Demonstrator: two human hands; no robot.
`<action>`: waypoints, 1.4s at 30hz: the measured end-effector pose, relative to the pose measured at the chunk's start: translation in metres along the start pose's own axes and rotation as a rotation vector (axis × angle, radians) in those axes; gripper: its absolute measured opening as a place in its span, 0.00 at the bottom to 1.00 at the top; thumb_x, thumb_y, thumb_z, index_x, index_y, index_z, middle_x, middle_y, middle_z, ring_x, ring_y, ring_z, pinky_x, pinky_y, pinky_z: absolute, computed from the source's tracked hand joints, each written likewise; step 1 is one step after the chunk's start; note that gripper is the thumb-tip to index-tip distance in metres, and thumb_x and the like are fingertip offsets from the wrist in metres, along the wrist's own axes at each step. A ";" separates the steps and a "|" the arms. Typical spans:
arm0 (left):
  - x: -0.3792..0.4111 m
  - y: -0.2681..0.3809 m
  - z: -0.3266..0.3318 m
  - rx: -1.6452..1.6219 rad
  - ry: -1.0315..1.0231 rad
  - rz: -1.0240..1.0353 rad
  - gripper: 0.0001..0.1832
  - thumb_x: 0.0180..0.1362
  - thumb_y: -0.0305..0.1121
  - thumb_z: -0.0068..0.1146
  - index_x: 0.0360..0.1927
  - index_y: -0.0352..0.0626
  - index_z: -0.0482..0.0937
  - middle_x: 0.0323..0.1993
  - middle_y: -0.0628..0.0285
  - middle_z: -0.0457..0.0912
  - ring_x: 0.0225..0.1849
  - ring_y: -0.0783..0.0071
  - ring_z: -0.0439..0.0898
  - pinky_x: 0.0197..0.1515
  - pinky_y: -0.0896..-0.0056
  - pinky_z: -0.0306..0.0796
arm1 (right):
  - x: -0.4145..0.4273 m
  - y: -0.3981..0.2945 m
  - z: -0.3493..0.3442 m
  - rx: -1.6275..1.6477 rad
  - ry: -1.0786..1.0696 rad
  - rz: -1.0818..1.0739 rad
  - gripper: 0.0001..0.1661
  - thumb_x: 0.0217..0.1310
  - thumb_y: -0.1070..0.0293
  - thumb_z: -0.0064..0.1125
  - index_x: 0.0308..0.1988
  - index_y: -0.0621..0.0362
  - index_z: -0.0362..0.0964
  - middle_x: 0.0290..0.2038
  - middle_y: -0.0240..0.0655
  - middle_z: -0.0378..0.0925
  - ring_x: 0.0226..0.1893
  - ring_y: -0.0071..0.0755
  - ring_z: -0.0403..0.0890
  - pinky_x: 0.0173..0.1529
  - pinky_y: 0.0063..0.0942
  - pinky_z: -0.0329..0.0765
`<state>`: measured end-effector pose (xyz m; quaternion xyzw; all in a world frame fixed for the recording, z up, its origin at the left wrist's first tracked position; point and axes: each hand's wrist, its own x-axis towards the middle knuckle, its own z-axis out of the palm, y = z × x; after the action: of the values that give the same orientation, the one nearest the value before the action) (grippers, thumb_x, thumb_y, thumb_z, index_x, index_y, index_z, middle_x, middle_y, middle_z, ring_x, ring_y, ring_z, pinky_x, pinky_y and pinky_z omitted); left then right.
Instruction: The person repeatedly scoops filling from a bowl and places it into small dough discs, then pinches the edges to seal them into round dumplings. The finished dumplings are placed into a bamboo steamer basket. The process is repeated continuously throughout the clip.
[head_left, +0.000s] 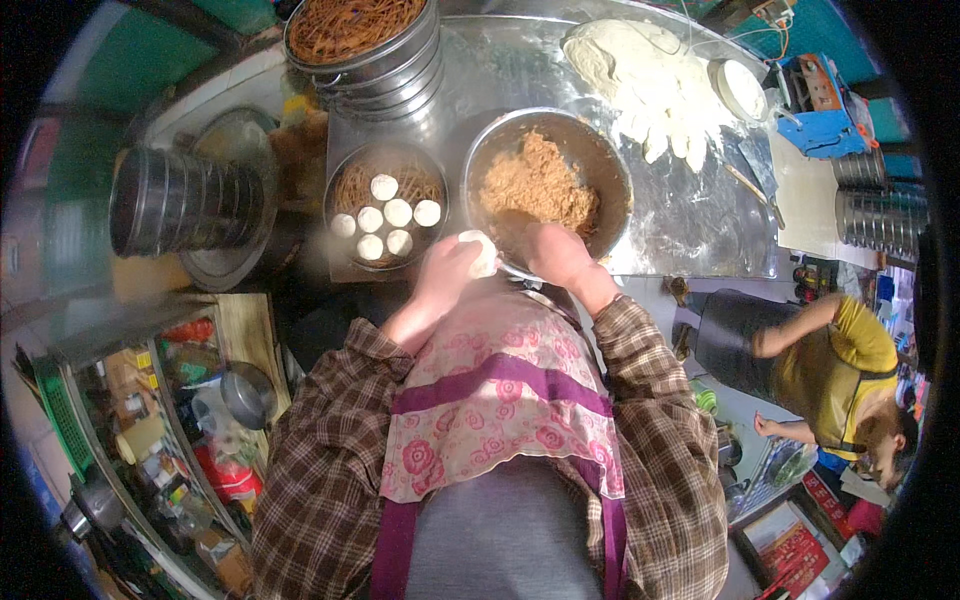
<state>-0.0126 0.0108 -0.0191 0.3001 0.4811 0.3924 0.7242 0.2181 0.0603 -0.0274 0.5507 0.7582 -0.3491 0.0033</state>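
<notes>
My left hand (441, 268) holds a piece of white dough (480, 255) near the front edge of the table. My right hand (559, 251) is curled over the near rim of a metal bowl (622, 169). Its fingertips are hidden, and whether they hold anything cannot be made out. Inside the bowl lies a heap of brownish minced filling (536, 184). To the left sits a round steamer tray (330, 184) lined with strands of straw-like matting (356, 176). Several white filled buns (397, 213) rest on the lining, spaced apart.
A large mass of dough (630, 67) lies at the back right of the metal table (705, 217), with a stick (750, 187) nearby. Stacked steamers (382, 82) stand at the back left. A person in a yellow top (840, 367) is at the right. Shelves (161, 420) stand at the left.
</notes>
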 end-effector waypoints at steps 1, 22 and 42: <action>0.000 0.002 0.001 -0.002 0.006 -0.008 0.13 0.71 0.28 0.53 0.53 0.29 0.78 0.44 0.57 0.85 0.44 0.70 0.86 0.50 0.64 0.82 | 0.000 -0.002 -0.003 0.035 -0.006 0.026 0.13 0.56 0.66 0.61 0.37 0.65 0.83 0.37 0.56 0.83 0.43 0.60 0.85 0.49 0.49 0.81; -0.005 0.007 0.004 -0.120 0.025 0.019 0.13 0.67 0.22 0.51 0.52 0.28 0.78 0.45 0.55 0.85 0.45 0.67 0.86 0.51 0.66 0.81 | -0.013 0.001 -0.031 0.480 0.010 -0.041 0.16 0.62 0.70 0.59 0.47 0.64 0.82 0.41 0.46 0.86 0.41 0.41 0.86 0.49 0.35 0.80; 0.003 0.066 0.066 -0.480 0.014 0.092 0.11 0.69 0.29 0.53 0.47 0.31 0.82 0.40 0.57 0.88 0.41 0.69 0.86 0.44 0.69 0.78 | -0.086 -0.051 -0.046 0.431 0.624 -0.180 0.10 0.68 0.75 0.61 0.48 0.64 0.78 0.26 0.37 0.79 0.27 0.33 0.82 0.35 0.34 0.78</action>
<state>0.0314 0.0428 0.0567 0.1383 0.3648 0.5300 0.7529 0.2263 0.0051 0.0679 0.5498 0.6775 -0.3149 -0.3737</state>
